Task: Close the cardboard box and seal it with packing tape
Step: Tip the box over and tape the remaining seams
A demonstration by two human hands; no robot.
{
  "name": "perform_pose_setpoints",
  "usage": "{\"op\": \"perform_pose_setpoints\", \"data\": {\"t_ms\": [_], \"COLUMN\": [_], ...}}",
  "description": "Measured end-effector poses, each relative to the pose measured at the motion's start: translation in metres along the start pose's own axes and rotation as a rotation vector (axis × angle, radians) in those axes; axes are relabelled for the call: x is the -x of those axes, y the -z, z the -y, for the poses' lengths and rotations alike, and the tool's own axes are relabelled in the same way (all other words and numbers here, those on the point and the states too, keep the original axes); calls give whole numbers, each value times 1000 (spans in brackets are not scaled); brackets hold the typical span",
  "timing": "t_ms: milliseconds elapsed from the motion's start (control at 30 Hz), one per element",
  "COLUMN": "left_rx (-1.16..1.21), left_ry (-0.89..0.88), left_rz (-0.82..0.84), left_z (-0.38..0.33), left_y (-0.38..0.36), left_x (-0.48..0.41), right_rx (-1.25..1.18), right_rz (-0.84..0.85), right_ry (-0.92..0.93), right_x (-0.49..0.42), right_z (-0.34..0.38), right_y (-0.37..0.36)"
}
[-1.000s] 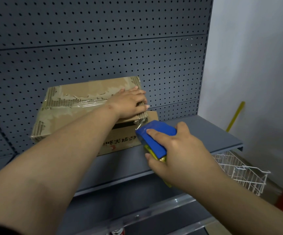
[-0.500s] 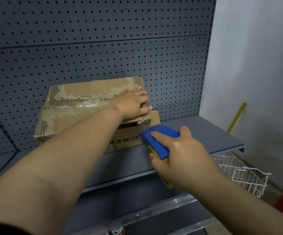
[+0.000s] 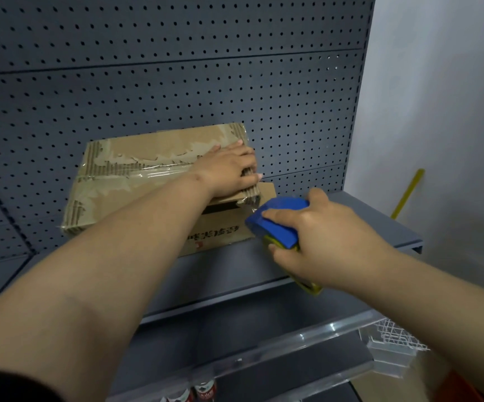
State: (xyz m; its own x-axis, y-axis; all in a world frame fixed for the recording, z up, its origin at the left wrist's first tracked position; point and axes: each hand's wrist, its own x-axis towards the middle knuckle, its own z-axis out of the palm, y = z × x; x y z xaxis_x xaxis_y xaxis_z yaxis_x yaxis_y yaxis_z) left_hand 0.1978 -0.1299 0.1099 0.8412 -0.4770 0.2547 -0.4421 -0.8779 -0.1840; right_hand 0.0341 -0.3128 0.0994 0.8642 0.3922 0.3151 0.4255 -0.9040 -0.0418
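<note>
Head view: the cardboard box (image 3: 136, 181) sits on the grey shelf (image 3: 365, 221), close against the pegboard (image 3: 177, 82); the left hand (image 3: 229, 172) presses flat, fingers straight, on the flaps' right end; the right hand (image 3: 321, 242) curls round the blue tape dispenser (image 3: 275, 221), just beside the box's right front corner; bare shelf runs on rightward.

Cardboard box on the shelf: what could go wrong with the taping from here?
A dark gap shows under the top flap at the right end of the cardboard box; if the left hand eases its press, the flap may spring up before tape holds.
The clear tape stretched from the box edge to the blue tape dispenser in the right hand could wrinkle or stick to itself.
The box top's torn, peeled surface may give tape poor grip.
</note>
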Motion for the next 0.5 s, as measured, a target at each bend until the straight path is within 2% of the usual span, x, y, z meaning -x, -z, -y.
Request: {"op": "perform_pose_setpoints", "data": {"t_ms": [67, 200, 333, 500], "left_rx": [-3, 7, 12, 36], "left_ry": [-1, 16, 10, 15], "left_rz": [-7, -9, -16, -16], "left_z": [-2, 0, 1, 3], "left_y": [-1, 0, 0, 1], "left_x": [0, 0, 0, -2], "right_rx": [-23, -39, -42, -93], "right_rz": [32, -10, -12, -123], "right_ry": [-40, 30, -13, -68], "right_x": [1, 9, 22, 44], "right_z": [4, 23, 18, 28], "right_y": [-3, 3, 10, 0]}}
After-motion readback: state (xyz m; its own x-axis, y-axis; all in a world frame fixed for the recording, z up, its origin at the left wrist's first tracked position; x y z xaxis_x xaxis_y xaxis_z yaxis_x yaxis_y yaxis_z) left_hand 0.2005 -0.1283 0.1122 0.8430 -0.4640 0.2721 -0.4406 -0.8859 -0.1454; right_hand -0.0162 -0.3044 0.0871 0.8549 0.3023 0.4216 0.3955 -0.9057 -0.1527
